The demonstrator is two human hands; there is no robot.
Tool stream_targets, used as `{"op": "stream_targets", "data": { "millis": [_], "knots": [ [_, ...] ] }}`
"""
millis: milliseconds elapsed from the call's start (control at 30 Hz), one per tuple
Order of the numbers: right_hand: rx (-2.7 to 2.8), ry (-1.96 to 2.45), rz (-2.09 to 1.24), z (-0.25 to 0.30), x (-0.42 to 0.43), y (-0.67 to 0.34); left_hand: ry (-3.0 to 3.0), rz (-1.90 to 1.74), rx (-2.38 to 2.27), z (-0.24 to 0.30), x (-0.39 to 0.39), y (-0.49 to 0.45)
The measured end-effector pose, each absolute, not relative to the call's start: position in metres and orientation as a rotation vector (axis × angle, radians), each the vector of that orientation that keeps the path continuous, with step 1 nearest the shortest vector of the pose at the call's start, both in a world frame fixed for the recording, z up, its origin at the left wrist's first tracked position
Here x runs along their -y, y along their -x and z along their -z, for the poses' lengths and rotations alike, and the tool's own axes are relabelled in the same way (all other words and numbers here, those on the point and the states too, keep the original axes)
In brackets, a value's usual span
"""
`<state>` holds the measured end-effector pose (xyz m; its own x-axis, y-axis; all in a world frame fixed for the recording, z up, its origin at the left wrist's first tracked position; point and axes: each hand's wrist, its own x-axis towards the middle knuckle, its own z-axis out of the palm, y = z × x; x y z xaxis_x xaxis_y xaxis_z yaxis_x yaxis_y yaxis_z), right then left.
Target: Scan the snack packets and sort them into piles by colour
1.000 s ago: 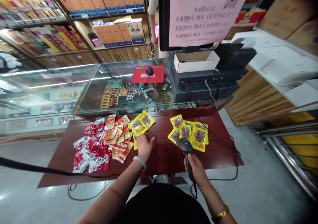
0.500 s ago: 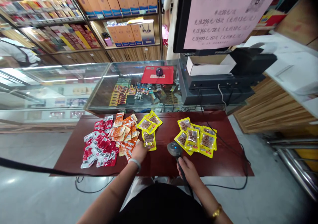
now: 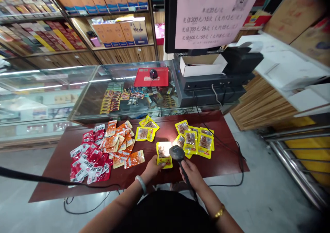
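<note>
My left hand [image 3: 152, 169] grips the lower edge of a yellow snack packet [image 3: 165, 162] above the dark red table. In my right hand [image 3: 192, 173] is a black barcode scanner [image 3: 177, 152], its head beside the packet and its light bright on the packet's face. Two more yellow packets [image 3: 145, 134] lie beyond my left hand. To the right of the scanner is a pile of several yellow packets [image 3: 190, 141]. Left of my left hand lie orange packets [image 3: 134, 159], and farther left a heap of red and white packets [image 3: 90, 162].
Behind the table [image 3: 55, 171] stands a glass display counter [image 3: 85, 95] with a red mat [image 3: 139, 78] and a mouse [image 3: 153, 73]. A monitor with a pink sign [image 3: 206, 23] rises at the back right above a cash drawer unit [image 3: 206, 97]. A cable [image 3: 241, 164] runs along the right side.
My left hand has taken a yellow packet from the left group and brought it right, beside the scanner. The scanner's light now shines on it. The view has shifted to the right.
</note>
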<state>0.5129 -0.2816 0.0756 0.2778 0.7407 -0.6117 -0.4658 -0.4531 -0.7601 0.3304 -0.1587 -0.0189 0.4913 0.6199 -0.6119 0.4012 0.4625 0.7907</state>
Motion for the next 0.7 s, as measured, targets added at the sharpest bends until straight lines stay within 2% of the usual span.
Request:
{"op": "stream_targets", "data": {
  "millis": [467,567,700],
  "knots": [
    [-0.015,1.547,-1.064,-0.085,0.314,-0.559,-1.05,-0.186,-0.77,-0.008,0.159,-0.498],
    [-0.016,1.555,-1.055,-0.088,0.317,-0.562,-1.146,-0.164,-0.844,-0.004,0.15,-0.497],
    [-0.027,1.55,-1.09,-0.081,0.317,-0.558,-1.613,-0.291,-1.131,-0.013,0.118,-0.45]
  ]
}}
